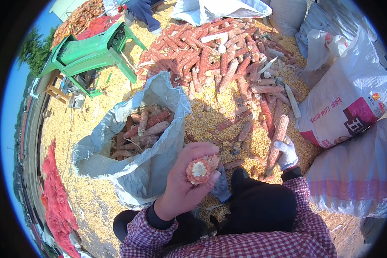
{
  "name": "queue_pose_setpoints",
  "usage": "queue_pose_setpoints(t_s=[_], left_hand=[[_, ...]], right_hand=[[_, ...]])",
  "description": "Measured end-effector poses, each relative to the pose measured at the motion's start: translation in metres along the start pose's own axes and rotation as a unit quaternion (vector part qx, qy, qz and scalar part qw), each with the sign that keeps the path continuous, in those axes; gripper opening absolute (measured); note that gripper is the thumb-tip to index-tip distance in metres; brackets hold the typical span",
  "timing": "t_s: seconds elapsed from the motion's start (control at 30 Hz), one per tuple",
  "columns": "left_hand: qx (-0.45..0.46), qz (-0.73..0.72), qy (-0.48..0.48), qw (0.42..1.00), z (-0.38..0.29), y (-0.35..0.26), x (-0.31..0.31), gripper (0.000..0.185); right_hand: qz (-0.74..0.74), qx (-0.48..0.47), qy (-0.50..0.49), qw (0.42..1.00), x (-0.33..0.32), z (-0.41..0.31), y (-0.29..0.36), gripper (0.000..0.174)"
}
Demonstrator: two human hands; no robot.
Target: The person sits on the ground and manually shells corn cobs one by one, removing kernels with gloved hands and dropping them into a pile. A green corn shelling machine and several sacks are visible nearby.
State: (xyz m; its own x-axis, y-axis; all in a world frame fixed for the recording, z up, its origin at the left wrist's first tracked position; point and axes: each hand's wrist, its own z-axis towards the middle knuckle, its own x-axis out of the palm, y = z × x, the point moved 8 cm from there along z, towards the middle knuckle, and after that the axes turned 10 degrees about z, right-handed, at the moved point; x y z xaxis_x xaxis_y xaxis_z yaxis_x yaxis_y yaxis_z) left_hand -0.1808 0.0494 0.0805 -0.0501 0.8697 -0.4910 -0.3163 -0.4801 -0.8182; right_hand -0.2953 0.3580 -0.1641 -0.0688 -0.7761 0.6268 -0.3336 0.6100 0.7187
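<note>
My bare left hand [188, 180] is closed around corn cobs, and the pale cut end of one corn cob [199, 171] faces me. My right hand [287, 154], in a whitish work glove, grips a long pinkish corn cob [280, 129] tilted upward. To the left of my left hand stands an open woven sack [148, 180] with several stripped cobs [148, 125] inside. Ahead of both hands lies a large heap of reddish, mostly stripped cobs [206, 54] on loose corn kernels [209, 119]. A grey-blue glove or cloth [221, 185] lies between my knees.
A green corn sheller [84, 53] stands at the upper left, with a person's legs [142, 13] beyond it. Full woven sacks [348, 113] line the right side. Red netting [56, 200] lies at the left. A white sack [219, 11] lies behind the heap.
</note>
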Motion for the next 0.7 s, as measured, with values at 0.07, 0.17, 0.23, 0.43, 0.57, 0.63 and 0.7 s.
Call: queue_pose_setpoints(t_s=[0.07,0.17,0.23,0.43,0.57,0.63,0.7], left_hand=[[0.085,0.131,-0.117,0.981,0.013,-0.05,-0.06,0.047],[0.142,0.279,-0.268,0.911,0.017,-0.09,-0.129,0.046],[0.093,0.38,-0.223,0.893,0.026,-0.076,-0.148,0.048],[0.055,0.474,-0.189,0.858,-0.009,-0.037,-0.163,0.039],[-0.043,0.122,-0.134,0.983,-0.039,-0.013,-0.122,0.023],[-0.128,-0.06,-0.017,0.99,-0.059,-0.003,-0.081,0.026],[-0.152,-0.13,0.007,0.98,-0.068,0.004,-0.056,0.034]], right_hand=[[-0.039,-0.049,0.002,0.998,0.009,-0.018,0.022,0.051],[-0.139,-0.079,0.029,0.987,0.024,-0.032,0.041,0.05],[-0.176,-0.118,0.059,0.976,0.056,-0.048,0.072,0.05],[-0.302,-0.19,0.143,0.923,0.151,-0.075,0.15,0.06],[-0.205,-0.107,0.231,0.945,0.231,-0.097,0.15,0.06],[-0.1,-0.006,0.265,0.959,0.268,-0.114,0.116,0.058],[-0.06,0.128,0.276,0.951,0.279,-0.143,0.082,0.055]])
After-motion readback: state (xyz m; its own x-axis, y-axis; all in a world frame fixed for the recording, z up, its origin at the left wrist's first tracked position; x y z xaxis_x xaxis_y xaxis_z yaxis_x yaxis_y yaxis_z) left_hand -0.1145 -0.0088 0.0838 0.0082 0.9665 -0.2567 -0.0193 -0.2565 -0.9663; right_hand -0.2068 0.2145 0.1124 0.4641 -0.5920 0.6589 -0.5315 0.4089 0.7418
